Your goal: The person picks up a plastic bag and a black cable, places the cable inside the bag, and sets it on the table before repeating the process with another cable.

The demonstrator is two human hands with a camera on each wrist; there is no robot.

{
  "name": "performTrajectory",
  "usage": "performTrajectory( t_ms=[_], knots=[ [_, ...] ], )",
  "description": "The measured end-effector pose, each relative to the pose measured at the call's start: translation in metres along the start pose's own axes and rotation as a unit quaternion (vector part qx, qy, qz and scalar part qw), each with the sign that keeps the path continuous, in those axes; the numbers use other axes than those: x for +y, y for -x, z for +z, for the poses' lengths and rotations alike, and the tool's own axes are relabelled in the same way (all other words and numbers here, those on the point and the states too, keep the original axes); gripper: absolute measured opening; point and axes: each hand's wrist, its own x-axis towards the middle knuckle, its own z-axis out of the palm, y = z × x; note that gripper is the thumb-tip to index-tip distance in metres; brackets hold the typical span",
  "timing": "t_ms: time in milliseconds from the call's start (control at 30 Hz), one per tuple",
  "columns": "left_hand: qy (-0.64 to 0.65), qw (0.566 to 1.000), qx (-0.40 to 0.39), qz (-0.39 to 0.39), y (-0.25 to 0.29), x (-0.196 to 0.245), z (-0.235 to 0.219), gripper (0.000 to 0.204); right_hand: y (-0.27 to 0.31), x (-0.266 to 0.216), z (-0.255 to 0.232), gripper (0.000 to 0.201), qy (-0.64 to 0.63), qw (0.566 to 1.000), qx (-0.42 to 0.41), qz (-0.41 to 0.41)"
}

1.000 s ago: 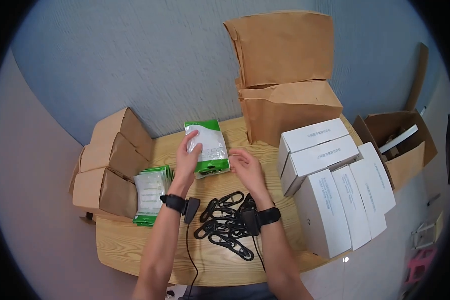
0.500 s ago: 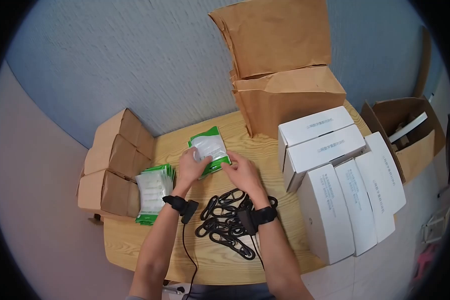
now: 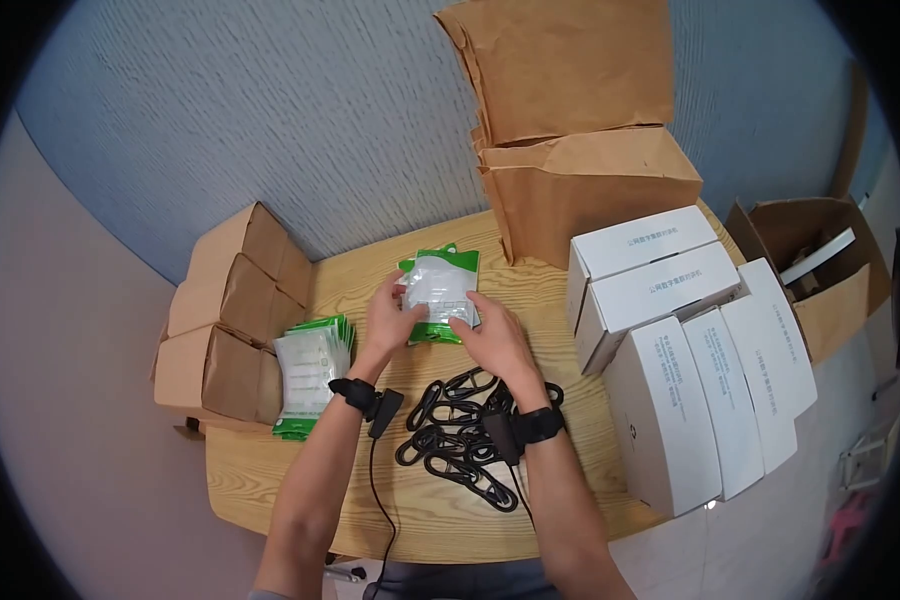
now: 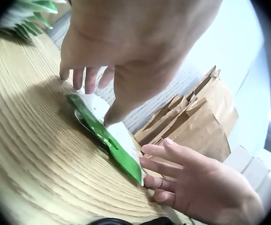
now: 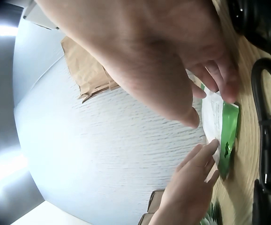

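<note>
A white plastic packet with green ends lies on the wooden table between both hands, over another packet whose green corner shows behind it. My left hand holds its left side, thumb on the white face and fingers along the edge. At the right side, my right hand touches the edge with loosely bent fingers, its thumb close over the near right corner. In the left wrist view the packet's near green strip lies close over the table. Coiled black cables lie below the hands.
A stack of green-and-white packets lies at the left beside brown cardboard boxes. Brown paper bags stand at the back. White boxes fill the right side, with an open carton beyond them.
Both hands have shifted onto opposite sides of the packet. The packet has gone from slanted to nearly straight, with a second one's green corner showing behind. The head view has shifted slightly.
</note>
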Motion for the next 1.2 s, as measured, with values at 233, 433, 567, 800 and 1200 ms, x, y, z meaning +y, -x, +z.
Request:
performTrajectory(
  t_ms=[233,433,567,800,1200],
  knots=[
    [-0.050,0.989,0.112,0.086,0.011,0.009,0.006,0.055,0.004,-0.010,0.001,0.050,0.004,0.992,0.044,-0.122],
    [-0.166,0.983,0.075,0.013,0.014,-0.006,0.002,0.057,0.000,-0.002,0.001,0.050,0.058,0.990,0.043,-0.122],
    [-0.173,0.984,0.039,0.010,0.017,-0.003,-0.001,0.064,0.002,-0.010,-0.003,0.049,0.019,0.997,-0.007,-0.069],
    [-0.165,0.983,0.061,0.056,0.008,-0.008,0.005,0.064,-0.001,-0.011,-0.001,0.048,-0.028,0.999,-0.009,-0.017],
    [-0.055,0.998,0.034,-0.014,0.012,-0.012,-0.003,0.054,-0.005,0.001,0.001,0.045,-0.018,1.000,0.003,-0.026]
  ],
)
